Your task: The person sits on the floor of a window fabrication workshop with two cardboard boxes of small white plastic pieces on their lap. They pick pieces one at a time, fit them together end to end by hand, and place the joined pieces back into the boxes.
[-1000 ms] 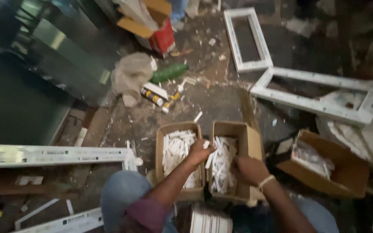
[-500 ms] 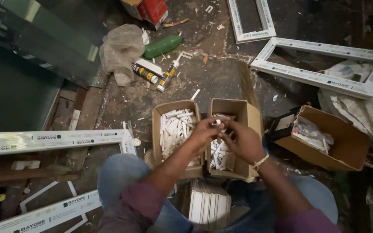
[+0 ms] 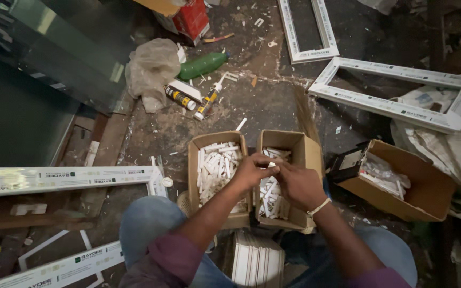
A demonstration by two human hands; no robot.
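Note:
Two open cardboard boxes stand side by side on the floor before my knees. The left box [image 3: 195,156] is packed with several small white plastic pieces [image 3: 215,164]. The right box [image 3: 301,151] holds fewer of them. My left hand [image 3: 253,169] and my right hand [image 3: 299,185] meet over the right box, fingertips pinched together on a small white piece [image 3: 271,165]. A stack of white profile pieces [image 3: 258,262] lies between my legs.
A third cardboard box [image 3: 425,189] with plastic bags sits at the right. White window frames [image 3: 401,109] lie at upper right, another frame [image 3: 54,178] at left. Sealant tubes [image 3: 209,100], a green bottle [image 3: 203,65] and a crumpled bag [image 3: 150,69] lie beyond the boxes.
A second ago my hands were apart, each in the right box. They came together and now pinch one small white piece between them. The view has shifted slightly.

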